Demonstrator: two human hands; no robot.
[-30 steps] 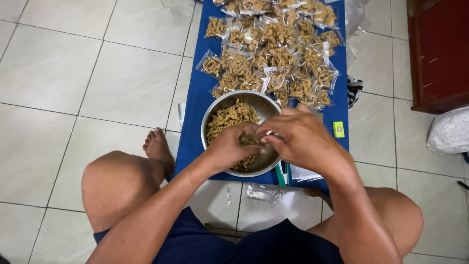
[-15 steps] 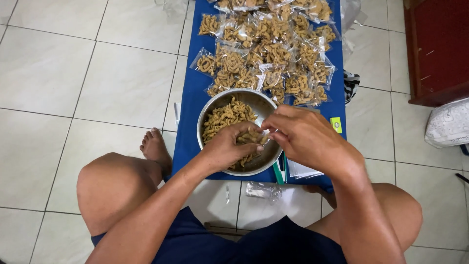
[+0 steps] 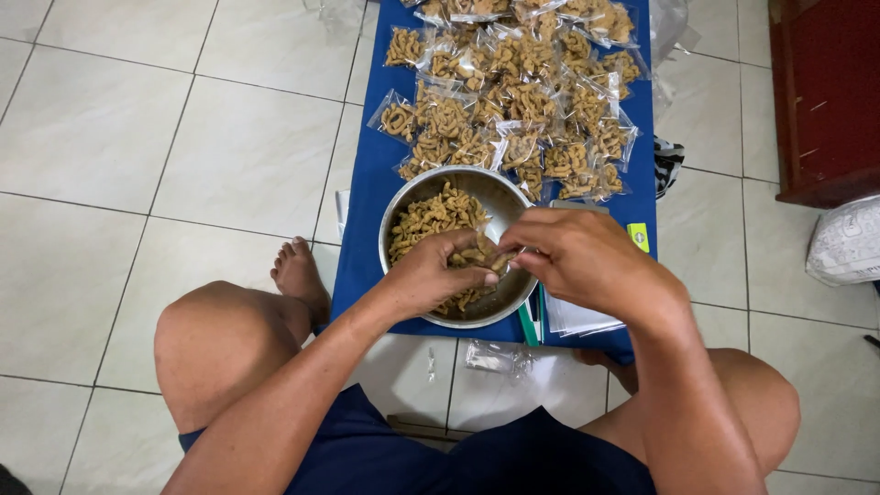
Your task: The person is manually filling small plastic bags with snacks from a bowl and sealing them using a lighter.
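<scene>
Here, left hand (image 3: 431,275) and right hand (image 3: 577,261) both pinch a clump of fried snack pieces (image 3: 478,257) over the metal bowl (image 3: 500,197) (filled bags (image 3: 513,101) just beyond, on blue cloth (image 3: 362,220)).

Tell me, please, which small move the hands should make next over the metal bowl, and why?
Probably slide the snack pieces from the left hand into whatever the right hand pinches; a small bag, I would guess, though it is hidden. Both hands meet above the metal bowl, and filled bags lie beyond it.
</scene>
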